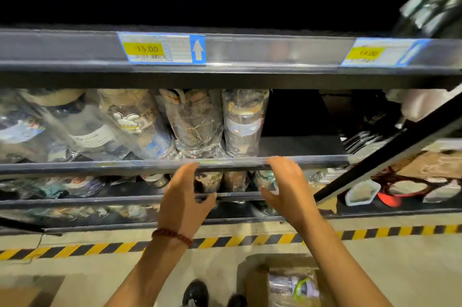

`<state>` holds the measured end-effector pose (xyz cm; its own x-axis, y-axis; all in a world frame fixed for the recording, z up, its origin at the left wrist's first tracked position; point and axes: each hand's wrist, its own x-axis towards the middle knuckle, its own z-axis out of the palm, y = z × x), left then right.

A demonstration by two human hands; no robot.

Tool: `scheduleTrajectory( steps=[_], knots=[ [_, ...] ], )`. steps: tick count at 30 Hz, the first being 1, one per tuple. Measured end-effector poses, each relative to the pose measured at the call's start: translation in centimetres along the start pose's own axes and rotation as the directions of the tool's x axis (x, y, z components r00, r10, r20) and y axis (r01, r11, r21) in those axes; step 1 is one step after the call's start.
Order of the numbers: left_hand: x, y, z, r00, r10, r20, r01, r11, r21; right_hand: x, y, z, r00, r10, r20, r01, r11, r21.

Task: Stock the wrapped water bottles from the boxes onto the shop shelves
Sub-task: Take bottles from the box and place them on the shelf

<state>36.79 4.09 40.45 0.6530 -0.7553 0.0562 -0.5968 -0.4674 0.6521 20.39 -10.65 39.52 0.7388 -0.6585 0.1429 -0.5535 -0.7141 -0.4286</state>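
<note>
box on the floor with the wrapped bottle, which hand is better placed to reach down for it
Right, probably. The box with the wrapped bottle lies below the right hand, on that side. The left hand would have to cross over. Both hands look empty.

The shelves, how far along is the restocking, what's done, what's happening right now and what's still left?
Done: wrapped bottles already line the middle shelf from its left end, and more sit on the shelf below. In hand: nothing; the left hand and right hand are both empty in front of the shelf edge. Left: the bare gap on the right of the middle shelf, and the box on the floor holds at least one wrapped bottle.
</note>
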Motion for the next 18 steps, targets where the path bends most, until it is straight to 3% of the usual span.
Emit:
scheduleTrajectory(
  steps=[4,8,11,14,18],
  knots=[
    [-3.9,2.1,-0.2,0.957,0.156,0.243,-0.226,0.929,0.292,-6.5,-1.4,-1.3,0.99,0.125,0.073,-0.114,0.984,-0.135],
    [-6.3,4.6,0.0,0.863,0.255,0.435,-0.424,0.835,0.351,-13.5,-2.6,-1.4,0.962,0.27,0.029,-0.258,0.941,-0.218],
    [-8.1,5.4,0.8,0.738,0.31,0.599,-0.567,0.767,0.302,-18.4,-4.6,-0.8,0.906,0.419,-0.061,-0.421,0.876,-0.235],
    [-9.6,5.4,1.2,0.582,0.411,0.702,-0.739,0.628,0.245,-23.0,-6.9,0.8,0.822,0.552,-0.141,-0.57,0.792,-0.218],
    [-11.0,4.4,1.9,0.36,0.47,0.806,-0.881,0.455,0.128,-27.8,-10.0,3.1,0.66,0.716,-0.227,-0.75,0.642,-0.157]
  ],
)
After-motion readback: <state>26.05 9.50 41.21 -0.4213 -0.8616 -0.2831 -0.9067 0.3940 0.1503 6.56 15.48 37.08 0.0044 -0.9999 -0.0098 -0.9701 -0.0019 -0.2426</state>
